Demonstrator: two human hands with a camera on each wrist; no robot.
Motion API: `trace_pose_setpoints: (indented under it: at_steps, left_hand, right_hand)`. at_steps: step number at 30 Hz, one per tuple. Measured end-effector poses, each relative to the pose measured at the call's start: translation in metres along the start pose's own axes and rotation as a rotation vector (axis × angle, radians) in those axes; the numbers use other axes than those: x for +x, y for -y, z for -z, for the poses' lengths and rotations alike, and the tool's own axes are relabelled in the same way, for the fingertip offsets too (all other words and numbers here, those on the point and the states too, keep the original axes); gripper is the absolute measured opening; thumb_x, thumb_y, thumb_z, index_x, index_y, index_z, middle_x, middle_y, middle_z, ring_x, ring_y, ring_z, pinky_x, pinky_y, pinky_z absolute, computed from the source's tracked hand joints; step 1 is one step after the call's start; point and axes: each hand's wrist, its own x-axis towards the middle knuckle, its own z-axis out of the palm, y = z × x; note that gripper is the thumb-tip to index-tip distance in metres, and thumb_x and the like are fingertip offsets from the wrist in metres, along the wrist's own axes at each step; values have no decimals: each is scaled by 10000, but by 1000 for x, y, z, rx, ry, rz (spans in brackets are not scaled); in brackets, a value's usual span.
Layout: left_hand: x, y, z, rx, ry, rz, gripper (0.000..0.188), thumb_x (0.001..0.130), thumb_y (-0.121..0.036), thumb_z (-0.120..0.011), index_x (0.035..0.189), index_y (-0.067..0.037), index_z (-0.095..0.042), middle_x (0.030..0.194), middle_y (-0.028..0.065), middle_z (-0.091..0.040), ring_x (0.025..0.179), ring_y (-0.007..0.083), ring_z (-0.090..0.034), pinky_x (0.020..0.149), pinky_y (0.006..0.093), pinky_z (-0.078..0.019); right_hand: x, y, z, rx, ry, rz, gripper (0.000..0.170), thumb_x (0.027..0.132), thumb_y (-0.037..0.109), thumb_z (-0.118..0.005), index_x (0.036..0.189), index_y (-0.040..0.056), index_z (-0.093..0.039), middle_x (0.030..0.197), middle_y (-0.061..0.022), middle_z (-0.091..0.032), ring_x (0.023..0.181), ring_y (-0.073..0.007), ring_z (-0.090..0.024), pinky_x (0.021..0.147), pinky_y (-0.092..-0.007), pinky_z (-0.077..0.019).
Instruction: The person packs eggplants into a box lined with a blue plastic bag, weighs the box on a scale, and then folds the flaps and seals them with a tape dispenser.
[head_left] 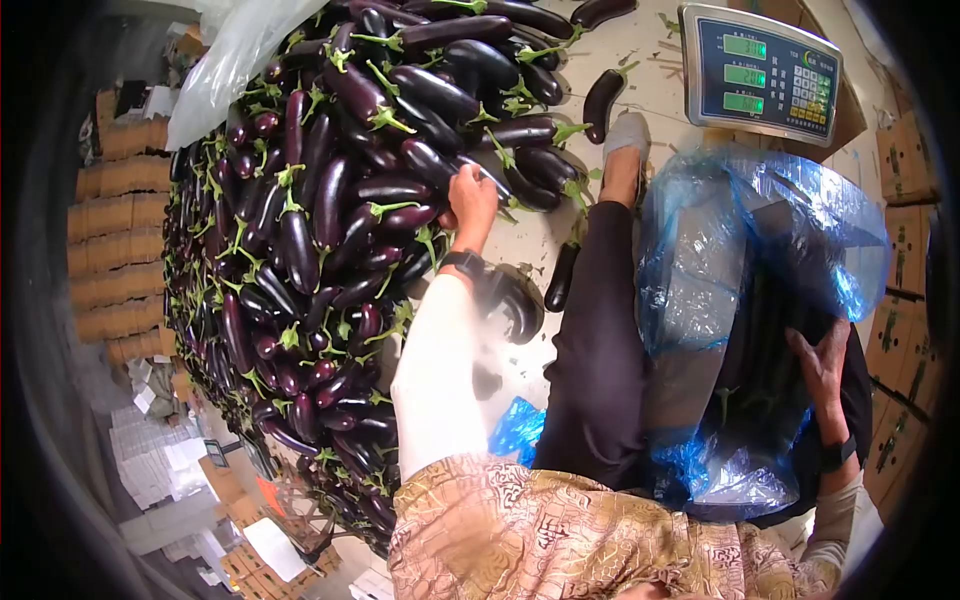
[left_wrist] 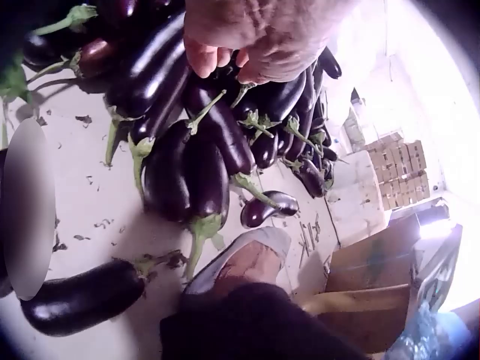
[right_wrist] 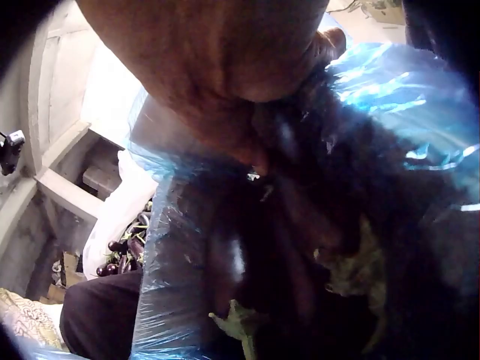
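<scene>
Under the right hand [head_left: 822,368], whose grip cannot be told in shade, bagged eggplants [right_wrist: 237,259] seem steadied; the blue bag [head_left: 690,260] is set between the legs [head_left: 600,350], probably for support. At the eggplant pile [head_left: 297,245], the left hand's [head_left: 472,205] fingers are curled; whether 1 is pinched cannot be told. Beyond both, the scale's [head_left: 760,120] 3 displays [head_left: 744,75] are faced for reading.
</scene>
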Motion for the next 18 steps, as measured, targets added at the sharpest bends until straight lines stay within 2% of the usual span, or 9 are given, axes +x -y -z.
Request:
trace_pose_setpoints:
  at_steps: [3, 5, 7, 8, 9, 11, 12, 15, 18]
  left_hand:
    - [45, -9, -5, -160, 29, 155, 465, 816, -202, -659, 1250, -49, -593, 997, 169, -714, 970, 345, -673, 889, 421, -516]
    - [76, 14, -34, -305, 8, 167, 618, 813, -155, -702, 1369, -10, -473, 838, 99, -642, 695, 179, -611, 676, 340, -527]
    - [105, 32, -72, -462, -172, 325, 616, 796, -142, -742, 1297, 76, -458, 780, 69, -568, 644, 129, -547, 589, 305, -489]
    - [123, 41, -79, -501, -101, 439, 572, 794, -171, -782, 1177, 118, -470, 765, 65, -556, 596, 149, -542, 525, 311, -465]
    - [129, 35, -96, -467, -331, 450, 501, 793, -223, -816, 1049, 91, -522, 736, 77, -563, 493, 147, -486, 448, 319, -411]
    - [145, 23, -106, -339, -324, 586, 469, 773, -287, -848, 925, 64, -576, 726, 101, -578, 474, 187, -491, 476, 352, -441]
    - [154, 22, -100, -393, -116, 684, 796, 741, -438, -833, 1193, 125, -498, 1213, 329, -591, 1139, 430, -600, 1010, 443, -468]
    - [155, -14, -84, -325, -234, 765, 757, 740, -439, -826, 1205, 81, -534, 1213, 320, -608, 1136, 415, -618, 992, 465, -499]
    - [150, -43, -71, -284, -276, 712, 604, 697, -387, -848, 1041, 64, -642, 1114, 276, -678, 1046, 404, -672, 941, 470, -535]
  right_hand:
    - [-2, 6, -1, 49, -7, -17, 837, 779, 139, -773, 1472, 1, -324, 1440, -210, -388, 1372, -353, -344, 1157, -423, -240]
    - [-3, 9, -2, 64, -16, -33, 836, 782, 125, -770, 1476, 5, -321, 1455, -204, -378, 1388, -343, -328, 1163, -419, -228]
    - [-4, 8, -3, 74, -24, -50, 835, 784, 111, -768, 1480, 8, -318, 1471, -199, -369, 1405, -333, -312, 1170, -414, -216]
    - [-6, 7, -4, 63, -30, -60, 841, 799, 87, -755, 1497, 1, -295, 1486, -185, -360, 1409, -307, -307, 1172, -395, -208]
    - [-8, 6, -5, 53, -35, -70, 847, 813, 63, -743, 1513, -6, -271, 1501, -172, -352, 1414, -281, -303, 1174, -375, -200]
    - [-10, 6, -3, 49, -24, -104, 845, 809, 50, -746, 1511, -4, -279, 1509, -168, -348, 1416, -277, -300, 1175, -375, -196]
    - [-12, 5, -3, 53, -13, -130, 842, 805, 37, -749, 1509, -1, -287, 1517, -164, -344, 1419, -273, -297, 1176, -375, -192]
    - [-17, 0, -2, 69, -4, -204, 831, 803, 30, -756, 1502, 5, -306, 1517, -158, -342, 1425, -261, -283, 1176, -379, -188]
    - [-23, 4, -2, 55, -27, -242, 801, 803, 36, -761, 1480, -5, -333, 1472, -153, -400, 1383, -259, -342, 1154, -389, -243]
